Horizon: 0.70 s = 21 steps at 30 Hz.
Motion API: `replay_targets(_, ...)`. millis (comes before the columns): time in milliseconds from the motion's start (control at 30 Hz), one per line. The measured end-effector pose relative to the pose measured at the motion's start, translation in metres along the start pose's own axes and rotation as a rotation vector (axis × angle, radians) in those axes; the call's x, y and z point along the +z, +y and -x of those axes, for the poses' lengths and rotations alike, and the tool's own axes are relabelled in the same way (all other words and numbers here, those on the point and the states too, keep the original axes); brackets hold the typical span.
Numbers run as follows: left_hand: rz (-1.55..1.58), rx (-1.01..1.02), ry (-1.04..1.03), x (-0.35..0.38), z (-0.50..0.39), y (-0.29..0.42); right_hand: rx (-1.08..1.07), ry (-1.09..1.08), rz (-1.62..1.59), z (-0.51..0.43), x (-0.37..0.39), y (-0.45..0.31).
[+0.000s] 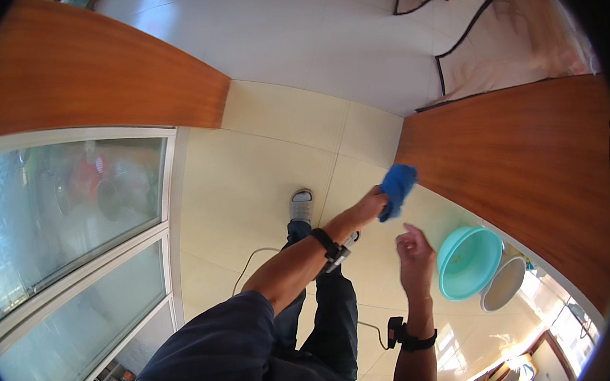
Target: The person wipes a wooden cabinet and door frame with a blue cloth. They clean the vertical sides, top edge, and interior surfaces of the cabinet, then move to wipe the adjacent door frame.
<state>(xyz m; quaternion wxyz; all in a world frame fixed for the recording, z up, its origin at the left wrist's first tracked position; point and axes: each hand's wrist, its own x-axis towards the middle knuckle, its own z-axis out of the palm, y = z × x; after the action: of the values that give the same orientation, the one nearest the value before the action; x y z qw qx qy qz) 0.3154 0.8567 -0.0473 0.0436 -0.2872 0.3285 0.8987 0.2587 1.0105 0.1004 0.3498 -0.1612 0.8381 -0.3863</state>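
My left hand [374,205] is shut on a crumpled blue cloth [398,190], which sticks out past the fingers close to the edge of a brown wooden panel [510,172]. Below and to the right of the cloth, my right hand [417,259] is raised with nothing in it. Its fingers are loosely bent and one reaches out apart from the others. Nearest to that hand is a turquoise plastic basin [470,263] on the tiled floor. Both wrists wear black bands with small devices.
A pale tub [503,284] stands beside the basin. On the left is a framed glass panel [67,211], with another wooden panel [99,72] beyond it. A sheer black-edged curtain [509,36] hangs at upper right. A thin cord [251,258] lies near my feet.
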Motion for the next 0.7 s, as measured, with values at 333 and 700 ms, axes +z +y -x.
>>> replay_targets(333,-0.245,0.173,0.302,-0.067,0.192,0.092,0.29,-0.514,-0.422,0.018,0.063,-0.073)
replay_targets(700,-1.646,0.269,0.57,0.035,0.353,0.137,0.443,-0.884,-1.412,0.088,0.154,-0.16)
